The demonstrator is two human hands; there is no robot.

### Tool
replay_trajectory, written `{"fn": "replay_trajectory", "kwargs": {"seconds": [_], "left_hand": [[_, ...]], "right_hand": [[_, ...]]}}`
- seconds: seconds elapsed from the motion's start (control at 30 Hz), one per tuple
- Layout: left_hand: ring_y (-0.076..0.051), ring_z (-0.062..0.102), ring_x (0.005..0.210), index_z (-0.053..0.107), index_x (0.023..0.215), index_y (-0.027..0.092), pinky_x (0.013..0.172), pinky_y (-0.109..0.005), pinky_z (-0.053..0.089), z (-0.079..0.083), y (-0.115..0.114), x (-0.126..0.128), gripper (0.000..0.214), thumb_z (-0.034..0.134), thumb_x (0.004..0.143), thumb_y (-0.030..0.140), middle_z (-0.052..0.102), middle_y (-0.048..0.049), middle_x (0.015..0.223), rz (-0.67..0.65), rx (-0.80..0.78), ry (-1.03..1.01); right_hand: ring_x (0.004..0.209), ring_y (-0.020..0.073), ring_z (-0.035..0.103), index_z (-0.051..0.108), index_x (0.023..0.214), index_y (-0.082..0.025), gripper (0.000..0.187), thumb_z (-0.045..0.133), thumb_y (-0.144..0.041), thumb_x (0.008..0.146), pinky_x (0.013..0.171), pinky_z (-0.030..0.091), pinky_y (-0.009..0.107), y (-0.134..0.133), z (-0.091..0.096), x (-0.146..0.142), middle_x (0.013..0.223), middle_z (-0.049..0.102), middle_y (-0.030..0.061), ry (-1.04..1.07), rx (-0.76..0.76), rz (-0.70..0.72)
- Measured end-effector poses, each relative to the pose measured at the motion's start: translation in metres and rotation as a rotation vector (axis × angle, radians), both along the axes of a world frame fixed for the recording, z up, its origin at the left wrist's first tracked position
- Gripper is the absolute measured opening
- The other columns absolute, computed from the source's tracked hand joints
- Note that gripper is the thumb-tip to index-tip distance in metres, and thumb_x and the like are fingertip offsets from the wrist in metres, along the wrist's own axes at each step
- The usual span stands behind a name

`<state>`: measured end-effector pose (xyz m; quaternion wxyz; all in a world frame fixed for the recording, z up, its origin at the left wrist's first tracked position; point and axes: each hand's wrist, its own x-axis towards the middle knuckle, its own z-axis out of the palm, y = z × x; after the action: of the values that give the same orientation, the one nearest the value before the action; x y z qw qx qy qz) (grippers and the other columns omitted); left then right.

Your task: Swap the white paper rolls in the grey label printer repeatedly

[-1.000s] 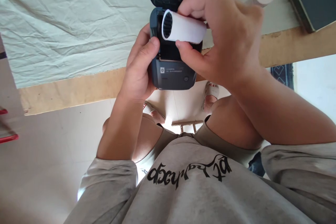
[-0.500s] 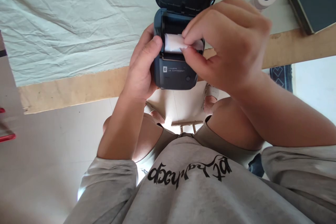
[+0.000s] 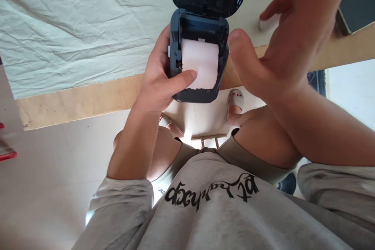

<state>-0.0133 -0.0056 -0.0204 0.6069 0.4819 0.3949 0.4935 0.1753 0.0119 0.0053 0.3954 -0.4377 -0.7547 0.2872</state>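
Observation:
My left hand (image 3: 159, 82) grips a small dark blue printer (image 3: 199, 27) from the left side, its lid standing open upward. A white paper roll sits inside the bay, and a strip of white paper (image 3: 200, 64) lies pulled out over the front. My left thumb presses on that strip's lower left corner. My right hand (image 3: 281, 39) hovers to the right of the printer, fingers spread apart and holding nothing.
A table edge of light wood (image 3: 73, 99) runs across, covered by a pale wrinkled cloth (image 3: 73, 23). Behind my right hand lies a second white paper roll (image 3: 268, 23), mostly hidden. A dark panel (image 3: 356, 4) is at the top right. My knees and sandalled feet show below.
The roll went from my right fingers into the printer bay, and a strip of paper was drawn out over the front. My right hand let go and moved up and right.

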Motion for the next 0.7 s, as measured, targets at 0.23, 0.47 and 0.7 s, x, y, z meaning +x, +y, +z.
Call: {"fn": "replay_trajectory", "kwargs": {"seconds": [0.23,0.47,0.7], "left_hand": [[-0.032,0.05,0.102,0.056,0.101,0.026,0.087,-0.042,0.041,-0.008,0.002,-0.005,0.048,0.073,0.057,0.033,0.059,-0.0037,0.095,-0.018,0.083,-0.01],[-0.03,0.05,0.106,0.055,0.101,0.026,0.09,-0.039,0.042,0.002,-0.003,0.001,0.043,0.069,0.063,0.041,0.058,-0.0039,0.101,-0.005,0.056,0.045],[-0.025,0.057,0.098,0.051,0.099,0.029,0.079,-0.036,0.047,0.005,-0.009,0.018,0.031,0.059,0.072,0.042,0.06,-0.0021,0.098,0.175,-0.024,-0.004]], "right_hand": [[0.109,0.0162,0.05,0.033,0.122,-0.023,0.046,0.042,-0.034,0.079,0.086,0.043,0.033,0.008,-0.009,0.002,0.121,0.047,0.0041,-0.083,0.422,0.052],[0.109,0.0138,0.048,0.033,0.12,-0.02,0.043,0.039,-0.042,0.083,0.092,0.042,0.03,0.005,-0.014,-0.008,0.121,0.045,0.0061,-0.116,0.096,0.193],[0.093,0.0105,0.052,0.031,0.118,-0.024,0.053,0.048,-0.052,0.077,0.081,0.045,0.026,0.012,-0.024,-0.011,0.113,0.049,0.002,-0.03,-0.083,0.238]]}}
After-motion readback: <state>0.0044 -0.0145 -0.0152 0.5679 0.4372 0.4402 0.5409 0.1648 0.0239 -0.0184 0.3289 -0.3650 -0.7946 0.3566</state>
